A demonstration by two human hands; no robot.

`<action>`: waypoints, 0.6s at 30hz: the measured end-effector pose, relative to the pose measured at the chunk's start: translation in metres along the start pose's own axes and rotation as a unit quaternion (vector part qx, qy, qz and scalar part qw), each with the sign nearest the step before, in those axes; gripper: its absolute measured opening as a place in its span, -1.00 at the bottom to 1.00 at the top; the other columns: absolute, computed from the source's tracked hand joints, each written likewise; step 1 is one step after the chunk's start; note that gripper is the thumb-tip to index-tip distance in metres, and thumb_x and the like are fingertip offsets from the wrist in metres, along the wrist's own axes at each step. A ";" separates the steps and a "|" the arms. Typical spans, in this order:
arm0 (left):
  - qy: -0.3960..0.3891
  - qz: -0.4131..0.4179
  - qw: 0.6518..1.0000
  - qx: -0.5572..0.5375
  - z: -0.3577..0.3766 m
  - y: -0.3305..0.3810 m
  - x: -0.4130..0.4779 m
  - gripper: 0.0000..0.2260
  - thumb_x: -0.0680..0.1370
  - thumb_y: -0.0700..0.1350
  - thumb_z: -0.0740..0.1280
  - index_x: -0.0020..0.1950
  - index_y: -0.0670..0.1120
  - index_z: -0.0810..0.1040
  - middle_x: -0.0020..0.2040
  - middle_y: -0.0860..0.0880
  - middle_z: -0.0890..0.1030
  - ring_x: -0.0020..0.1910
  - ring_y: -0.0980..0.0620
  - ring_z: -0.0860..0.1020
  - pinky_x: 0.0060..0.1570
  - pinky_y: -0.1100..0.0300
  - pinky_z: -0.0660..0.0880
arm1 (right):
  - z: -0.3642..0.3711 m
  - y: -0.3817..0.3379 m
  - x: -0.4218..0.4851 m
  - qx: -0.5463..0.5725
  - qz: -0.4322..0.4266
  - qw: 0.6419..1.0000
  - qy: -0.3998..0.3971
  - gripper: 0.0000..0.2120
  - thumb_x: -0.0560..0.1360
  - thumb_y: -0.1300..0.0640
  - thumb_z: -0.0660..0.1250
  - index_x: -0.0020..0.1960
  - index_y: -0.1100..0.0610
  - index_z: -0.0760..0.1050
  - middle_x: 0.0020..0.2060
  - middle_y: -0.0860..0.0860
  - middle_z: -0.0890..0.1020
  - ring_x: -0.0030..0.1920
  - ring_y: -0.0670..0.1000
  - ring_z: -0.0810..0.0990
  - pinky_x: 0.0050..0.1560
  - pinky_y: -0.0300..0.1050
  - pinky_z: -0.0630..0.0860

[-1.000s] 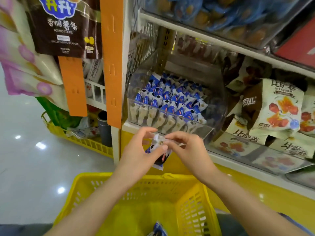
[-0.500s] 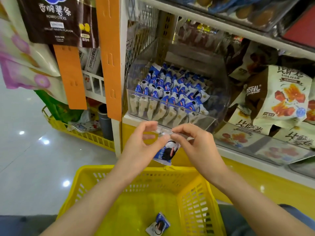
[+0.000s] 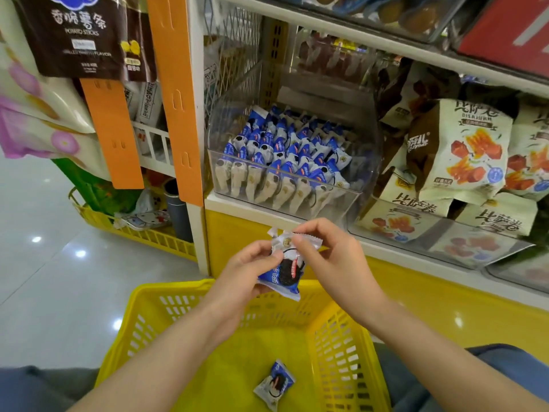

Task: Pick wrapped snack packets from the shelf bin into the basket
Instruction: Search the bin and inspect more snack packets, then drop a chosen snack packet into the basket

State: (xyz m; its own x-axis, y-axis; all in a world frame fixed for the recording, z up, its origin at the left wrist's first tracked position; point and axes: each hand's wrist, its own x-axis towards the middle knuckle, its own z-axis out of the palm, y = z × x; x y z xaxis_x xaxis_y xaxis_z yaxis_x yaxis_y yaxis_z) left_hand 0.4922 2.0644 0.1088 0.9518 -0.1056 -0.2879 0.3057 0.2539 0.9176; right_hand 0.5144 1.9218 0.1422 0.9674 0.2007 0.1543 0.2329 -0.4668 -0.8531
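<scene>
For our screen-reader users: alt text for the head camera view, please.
A left hand and right hand pinch a blue-and-white wrapped snack packet above a yellow plastic basket that holds one similar packet. Behind, a clear plastic shelf bin holds many more.

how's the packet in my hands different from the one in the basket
The held packet is in the air over the far rim of the basket, pinched by the left hand and right hand; the basket packet lies loose on the basket floor. The held packet stands roughly upright, white end up; the basket packet lies flat and skewed. Both share a blue-and-white wrapper with a dark cookie picture.
</scene>
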 end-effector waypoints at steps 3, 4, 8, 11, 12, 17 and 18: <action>-0.009 0.019 0.999 0.043 0.004 -0.007 -0.003 -0.88 0.52 -0.08 0.29 0.01 -0.05 0.56 -0.12 0.03 0.67 -0.12 0.14 0.62 -0.19 0.30 0.49 | -0.004 0.010 -0.005 -0.029 0.015 0.999 -0.021 -0.94 0.47 0.06 0.35 -0.11 0.04 0.56 -0.24 -0.14 0.62 -0.21 -0.23 0.55 -0.20 -0.34 0.45; -0.010 0.029 0.998 0.054 0.006 -0.009 -0.005 -0.88 0.52 -0.05 0.29 -0.02 -0.05 0.55 -0.15 0.07 0.66 -0.14 0.18 0.61 -0.20 0.33 0.50 | -0.005 0.014 -0.008 -0.036 0.021 0.999 -0.032 -0.94 0.47 0.07 0.36 -0.12 0.05 0.57 -0.25 -0.13 0.62 -0.20 -0.23 0.55 -0.18 -0.35 0.44; 0.038 0.053 0.992 0.109 0.010 -0.022 -0.007 -0.86 0.55 -0.11 0.26 -0.17 -0.10 0.52 -0.23 0.05 0.62 -0.18 0.10 0.60 -0.11 0.21 0.52 | -0.008 0.033 -0.023 -0.084 0.031 0.993 -0.072 -0.90 0.47 0.03 0.36 -0.14 0.04 0.60 -0.24 -0.13 0.63 -0.19 -0.19 0.57 -0.17 -0.22 0.47; 0.039 0.013 0.996 0.074 0.017 -0.042 -0.010 -0.84 0.57 -0.16 0.24 -0.20 -0.15 0.48 -0.22 -0.03 0.61 -0.21 0.05 0.59 -0.21 0.22 0.53 | -0.007 0.050 -0.037 -0.087 0.044 0.993 -0.061 -0.93 0.46 0.01 0.37 -0.18 -0.03 0.58 -0.27 -0.14 0.64 -0.21 -0.17 0.58 -0.20 -0.17 0.47; 0.035 -0.003 0.998 0.055 0.021 -0.051 -0.012 -0.83 0.57 -0.16 0.23 -0.21 -0.13 0.47 -0.23 -0.03 0.61 -0.22 0.06 0.58 -0.24 0.23 0.51 | -0.006 0.057 -0.042 -0.080 0.054 0.994 -0.055 -0.93 0.46 0.02 0.37 -0.20 -0.05 0.57 -0.29 -0.15 0.63 -0.23 -0.17 0.58 -0.21 -0.18 0.47; 0.050 -0.064 0.996 0.044 0.040 -0.097 -0.018 -0.82 0.61 -0.19 0.16 -0.16 -0.11 0.46 -0.19 -0.10 0.55 -0.20 0.01 0.52 -0.24 0.14 0.42 | 0.002 0.091 -0.063 -0.042 0.128 0.990 -0.032 -0.89 0.45 0.08 0.39 -0.24 -0.04 0.53 -0.34 -0.20 0.58 -0.29 -0.22 0.52 -0.25 -0.29 0.40; 0.056 -0.074 0.995 0.048 0.043 -0.104 -0.018 -0.81 0.61 -0.20 0.14 -0.18 -0.11 0.45 -0.19 -0.12 0.53 -0.20 0.00 0.50 -0.24 0.14 0.39 | 0.004 0.098 -0.067 -0.034 0.140 0.989 -0.030 -0.89 0.46 0.08 0.39 -0.24 -0.04 0.53 -0.32 -0.17 0.59 -0.27 -0.16 0.54 -0.23 -0.24 0.42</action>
State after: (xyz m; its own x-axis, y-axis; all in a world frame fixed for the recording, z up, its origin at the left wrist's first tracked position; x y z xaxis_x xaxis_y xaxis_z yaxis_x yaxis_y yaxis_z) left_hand 0.4423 1.9982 0.0300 0.8950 -0.0256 -0.4453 0.4438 0.1505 0.8834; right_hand 0.4721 1.8662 0.0466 0.9876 0.1054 -0.1163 -0.0362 -0.5678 -0.8224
